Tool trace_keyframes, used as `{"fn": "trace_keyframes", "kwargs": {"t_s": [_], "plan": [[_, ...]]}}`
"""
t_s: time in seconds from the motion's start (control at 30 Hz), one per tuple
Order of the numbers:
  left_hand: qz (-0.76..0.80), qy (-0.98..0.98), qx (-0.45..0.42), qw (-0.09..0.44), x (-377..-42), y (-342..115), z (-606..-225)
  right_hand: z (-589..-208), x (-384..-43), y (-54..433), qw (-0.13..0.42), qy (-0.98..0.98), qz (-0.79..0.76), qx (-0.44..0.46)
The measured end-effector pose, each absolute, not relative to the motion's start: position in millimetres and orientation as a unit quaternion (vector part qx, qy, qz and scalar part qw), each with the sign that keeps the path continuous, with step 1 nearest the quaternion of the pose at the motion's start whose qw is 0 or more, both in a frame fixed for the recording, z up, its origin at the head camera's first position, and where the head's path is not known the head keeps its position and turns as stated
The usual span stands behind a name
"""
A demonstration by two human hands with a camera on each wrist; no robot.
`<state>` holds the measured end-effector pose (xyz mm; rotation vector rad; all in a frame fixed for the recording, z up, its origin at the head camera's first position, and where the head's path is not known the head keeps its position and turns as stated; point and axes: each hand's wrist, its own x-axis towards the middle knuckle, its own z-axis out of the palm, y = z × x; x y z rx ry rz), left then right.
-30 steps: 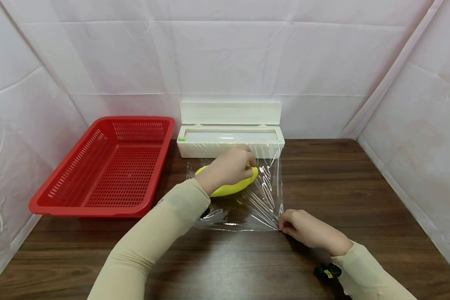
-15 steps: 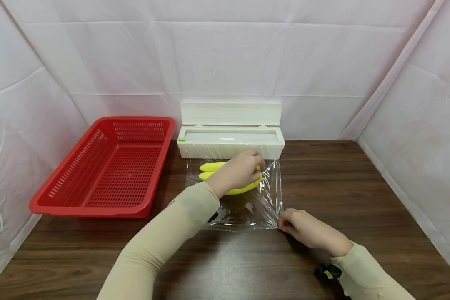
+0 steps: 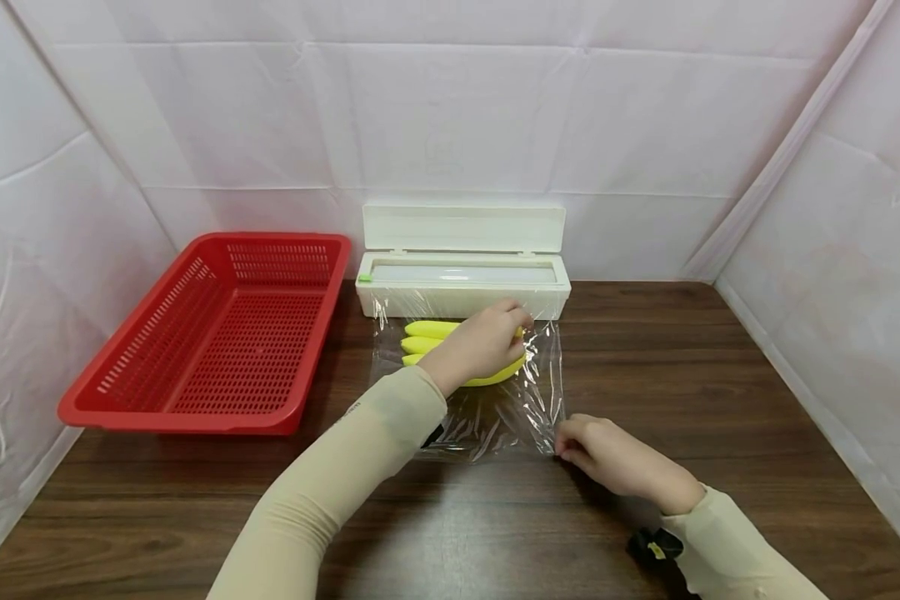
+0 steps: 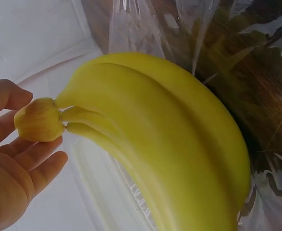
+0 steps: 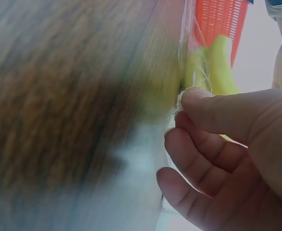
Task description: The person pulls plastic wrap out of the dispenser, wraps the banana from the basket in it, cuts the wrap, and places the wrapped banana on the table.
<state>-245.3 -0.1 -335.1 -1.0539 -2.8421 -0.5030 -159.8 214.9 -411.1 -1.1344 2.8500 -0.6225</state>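
A bunch of yellow bananas (image 4: 155, 120) lies on a sheet of clear plastic wrap (image 3: 480, 425) in front of a white wrap dispenser (image 3: 461, 300). My left hand (image 3: 483, 337) pinches the stem end of the bunch, with thumb and fingers around the stub in the left wrist view. Part of the bunch is hidden under that hand in the head view. At the near right corner of the sheet, my right hand (image 3: 607, 458) pinches the wrap between thumb and forefinger. The film runs back to the dispenser's front, whose lid (image 3: 463, 227) stands raised.
A red slotted basket (image 3: 300, 408) stands to the left on the dark wooden table (image 3: 682, 358). White cloth walls (image 3: 450, 125) enclose the back and both sides. A small green piece (image 3: 364, 278) sits at the dispenser's left end.
My left hand has moved right and slightly away with the bananas, which have turned so that several show. The wrap has wrinkled near the front. My right hand has stayed nearly in place.
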Motion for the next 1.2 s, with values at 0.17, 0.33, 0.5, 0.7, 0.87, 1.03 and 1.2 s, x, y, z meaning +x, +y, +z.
{"fn": "trace_keyframes", "kwargs": {"t_s": [0.17, 0.33, 0.5, 0.7, 0.87, 1.03, 1.2], "plan": [[-0.152, -0.928, -0.336, 0.048, -247.7, -0.4, -337.6, -412.9, -160.1, 214.0, -0.017, 0.908, -0.201, -0.367], [-0.14, -0.928, -0.34, 0.064, -249.7, 0.4, -340.0, -412.8, -160.5, 212.6, -0.023, 0.91, -0.199, -0.364], [-0.15, -0.928, -0.338, 0.054, -250.9, 1.4, -341.9, -410.9, -160.9, 211.7, -0.002, 0.919, -0.192, -0.344], [-0.165, -0.926, -0.336, 0.043, -250.2, -0.1, -342.9, -410.5, -161.2, 211.0, 0.005, 0.922, -0.194, -0.336], [-0.172, -0.926, -0.335, 0.035, -249.3, -2.1, -343.9, -410.2, -160.8, 210.1, 0.005, 0.922, -0.196, -0.335], [-0.171, -0.928, -0.329, 0.029, -247.6, -4.3, -344.2, -409.6, -160.6, 209.9, 0.011, 0.921, -0.199, -0.334], [-0.15, -0.931, -0.331, 0.037, -244.5, -7.9, -344.8, -409.9, -160.6, 209.9, 0.012, 0.921, -0.2, -0.333]]}}
